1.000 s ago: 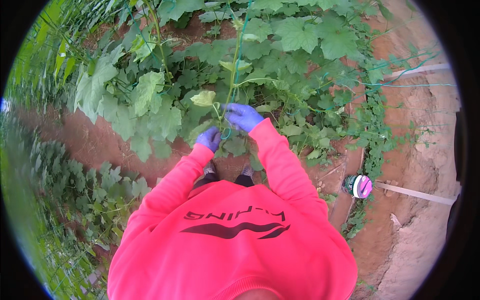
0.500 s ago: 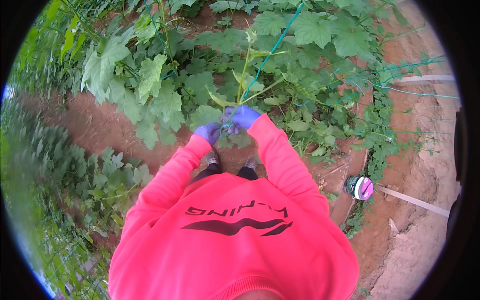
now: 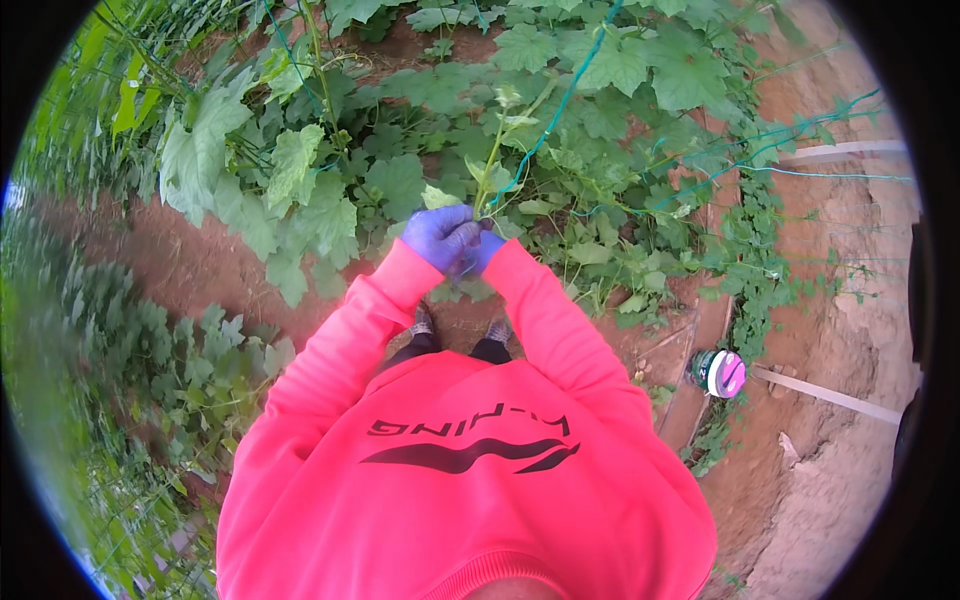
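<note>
We see the vine (image 3: 491, 162) just left of the green string (image 3: 551, 128), long axis pointing away from us, the two nearly meeting at the string's near end. There our left hand (image 3: 440, 237) laps over our right hand (image 3: 486, 251), wrists angled inward (fingers mostly hidden; we cannot tell whether either grips).

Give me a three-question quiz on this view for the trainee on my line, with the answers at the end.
1. True or false: the left hand and right hand are close together at the lower visible part of a vine stem.
2. What colour is the twine rising beside it? A) red B) blue-green C) white
3. Fill in: the pink-topped container is on the ____ side of the picture.

Key: 1 true; 2 B; 3 right.
</note>
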### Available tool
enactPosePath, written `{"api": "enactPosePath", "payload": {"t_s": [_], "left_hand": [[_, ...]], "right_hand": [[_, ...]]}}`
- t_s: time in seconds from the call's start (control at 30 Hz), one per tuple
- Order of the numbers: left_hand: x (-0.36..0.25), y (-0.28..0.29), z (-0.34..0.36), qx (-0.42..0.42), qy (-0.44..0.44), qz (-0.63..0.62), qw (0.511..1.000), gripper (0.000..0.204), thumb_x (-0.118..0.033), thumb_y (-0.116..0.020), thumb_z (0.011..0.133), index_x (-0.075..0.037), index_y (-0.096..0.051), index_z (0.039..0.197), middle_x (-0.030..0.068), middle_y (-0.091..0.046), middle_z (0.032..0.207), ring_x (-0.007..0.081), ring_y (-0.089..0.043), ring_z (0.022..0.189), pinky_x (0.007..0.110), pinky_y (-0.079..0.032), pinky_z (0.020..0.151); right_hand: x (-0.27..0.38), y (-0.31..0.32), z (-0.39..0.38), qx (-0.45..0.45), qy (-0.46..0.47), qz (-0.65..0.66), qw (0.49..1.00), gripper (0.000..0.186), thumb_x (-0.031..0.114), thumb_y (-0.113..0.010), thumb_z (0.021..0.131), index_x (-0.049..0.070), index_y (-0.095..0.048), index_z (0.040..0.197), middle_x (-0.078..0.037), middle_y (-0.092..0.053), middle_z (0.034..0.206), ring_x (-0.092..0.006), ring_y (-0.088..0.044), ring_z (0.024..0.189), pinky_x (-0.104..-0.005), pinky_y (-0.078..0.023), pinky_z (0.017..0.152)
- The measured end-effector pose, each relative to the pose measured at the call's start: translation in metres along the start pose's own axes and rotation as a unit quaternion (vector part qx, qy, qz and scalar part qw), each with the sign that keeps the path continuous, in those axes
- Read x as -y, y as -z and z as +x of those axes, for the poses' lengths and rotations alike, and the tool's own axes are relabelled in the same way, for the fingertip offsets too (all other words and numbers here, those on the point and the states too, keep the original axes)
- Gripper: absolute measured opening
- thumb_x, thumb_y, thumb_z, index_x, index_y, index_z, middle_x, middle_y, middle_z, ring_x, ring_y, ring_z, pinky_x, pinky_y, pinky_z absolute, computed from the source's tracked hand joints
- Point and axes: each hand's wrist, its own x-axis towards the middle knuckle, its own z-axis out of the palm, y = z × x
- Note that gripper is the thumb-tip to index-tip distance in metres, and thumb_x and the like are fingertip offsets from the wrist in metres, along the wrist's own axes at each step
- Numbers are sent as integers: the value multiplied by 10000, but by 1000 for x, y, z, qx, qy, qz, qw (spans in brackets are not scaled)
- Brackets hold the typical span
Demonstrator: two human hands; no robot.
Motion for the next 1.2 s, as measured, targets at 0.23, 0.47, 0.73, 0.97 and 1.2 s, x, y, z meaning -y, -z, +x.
{"api": "enactPosePath", "payload": {"t_s": [0.23,0.47,0.73,0.97,1.2], "left_hand": [[14,-5,14,-113,35,-162,980,158,-131,-531,885,-14,-610,955,30,-620,712,67,-508,465,183,-408,421],[10,-2,23,-144,59,-118,981,148,-127,-567,863,-1,-611,928,44,-626,705,80,-498,419,194,-393,377],[17,-3,24,-82,22,-166,983,140,-113,-559,864,-5,-603,940,49,-625,715,80,-511,446,190,-407,400],[30,-11,18,-106,53,-163,979,134,-132,-560,855,-40,-644,905,14,-624,723,75,-490,435,217,-398,407],[136,0,26,-169,124,-55,976,175,-129,-557,841,-20,-634,954,39,-627,738,94,-534,488,224,-438,455]], "right_hand": [[-21,-10,-14,-222,-121,182,950,130,110,-522,868,47,-523,982,-38,-562,727,-122,-529,535,-253,-462,479],[115,-5,-37,-248,149,-66,955,173,101,-613,823,24,-533,955,-19,-554,684,-60,-504,563,-208,-419,469],[129,-15,-32,-284,158,-43,945,130,134,-574,861,28,-502,836,-11,-524,625,-51,-469,526,-208,-376,458],[164,-7,-50,-347,280,49,894,126,172,-526,896,66,-486,842,-15,-473,568,-87,-439,474,-217,-348,446],[65,14,-72,-186,6,25,982,134,175,-592,853,47,-561,876,-16,-543,616,-88,-505,501,-214,-429,478]]}}
